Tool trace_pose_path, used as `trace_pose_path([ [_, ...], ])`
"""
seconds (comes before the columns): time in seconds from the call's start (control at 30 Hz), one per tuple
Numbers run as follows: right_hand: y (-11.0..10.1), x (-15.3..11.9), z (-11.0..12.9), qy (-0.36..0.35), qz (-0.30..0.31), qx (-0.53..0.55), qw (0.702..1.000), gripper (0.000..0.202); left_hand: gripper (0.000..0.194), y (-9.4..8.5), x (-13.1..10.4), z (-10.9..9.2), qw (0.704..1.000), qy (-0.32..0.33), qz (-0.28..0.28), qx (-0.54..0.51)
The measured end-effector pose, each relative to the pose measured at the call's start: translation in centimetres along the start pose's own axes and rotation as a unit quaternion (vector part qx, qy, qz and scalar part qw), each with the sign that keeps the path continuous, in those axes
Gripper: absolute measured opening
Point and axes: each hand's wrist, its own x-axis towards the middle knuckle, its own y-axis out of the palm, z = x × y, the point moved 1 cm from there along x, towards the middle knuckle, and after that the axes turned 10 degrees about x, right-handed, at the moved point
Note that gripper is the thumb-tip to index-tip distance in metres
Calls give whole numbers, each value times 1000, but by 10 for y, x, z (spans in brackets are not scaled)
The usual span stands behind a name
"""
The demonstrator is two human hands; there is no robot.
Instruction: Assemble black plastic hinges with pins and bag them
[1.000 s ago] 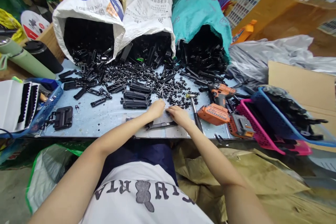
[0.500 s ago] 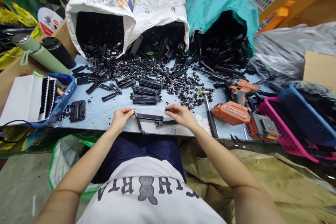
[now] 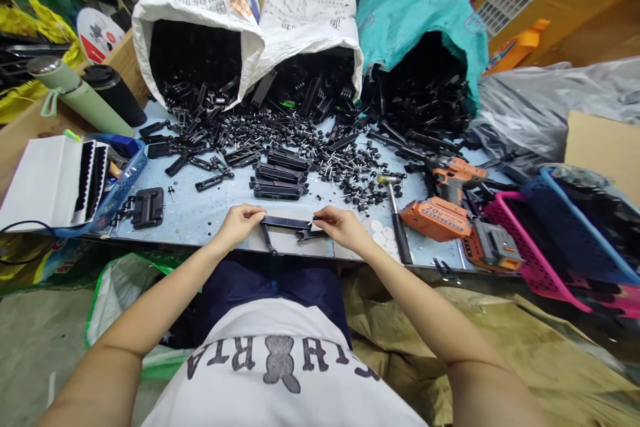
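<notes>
A black hinged plastic arm [image 3: 285, 221] lies near the table's front edge, its shorter leg [image 3: 267, 239] folded down at the left. The fingertips of my left hand [image 3: 243, 222] pinch together at the arm's left joint, covering what is between them. My right hand [image 3: 341, 225] is closed on a small black-headed screw [image 3: 313, 219], its pale tip at the arm's right end. Below that end, partly under my right fingers, lies a dark wrench [image 3: 309, 235]. Just behind the hands, several more black arms [image 3: 279, 188] are stacked.
Loose screws [image 3: 357, 170] and black parts spread across the back, spilling from a white sack [image 3: 200, 10] and a teal sack [image 3: 405, 13]. To the right lie a hammer [image 3: 401, 237], an orange drill [image 3: 450, 190] and a pink basket [image 3: 543, 267]. A blue basket [image 3: 127, 180] stands left.
My right hand has moved slightly left and down, bringing the screw to the arm's right end. My left hand has shifted a little right on the joint. The camera view has shifted slightly.
</notes>
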Motion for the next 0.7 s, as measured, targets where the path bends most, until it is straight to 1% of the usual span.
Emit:
trace_pose_path([
  [0.03,0,0,3,-2,10,-30,999,15,35,0,1,0,1000,-4,4,-1],
  [0.1,2,0,10,-11,52,-115,992,15,37,1,2,1,1000,-8,19,-1],
  [0.17,3,-1,14,-16,97,-218,971,19,41,3,1,1,1000,5,15,11],
  [0.23,4,-3,15,-25,114,-298,947,22,45,4,-4,0,999,24,-28,30],
  [0.27,6,-3,14,-44,114,-319,940,23,46,4,-9,0,996,34,-59,49],
  [0.33,14,-3,13,-115,96,-316,937,26,41,5,-21,-1,985,43,-106,132],
  [0.37,21,-2,14,-159,79,-300,937,31,38,7,-29,-2,973,40,-113,196],
  [0.4,30,1,15,-201,63,-281,936,36,36,10,-36,-3,957,31,-108,266],
  [0.47,53,9,18,-262,46,-240,933,45,37,21,-47,-5,919,1,-75,387],
  [0.53,76,19,21,-283,56,-207,935,47,39,34,-53,-8,892,-22,-38,450],
  [0.57,84,24,21,-280,63,-190,939,46,40,40,-54,-10,886,-29,-27,462],
  [0.63,94,29,19,-263,68,-153,950,43,43,50,-52,-12,883,-45,-23,467],
  [0.7,96,30,15,-251,74,-125,957,42,46,54,-48,-13,883,-66,-38,463],
])
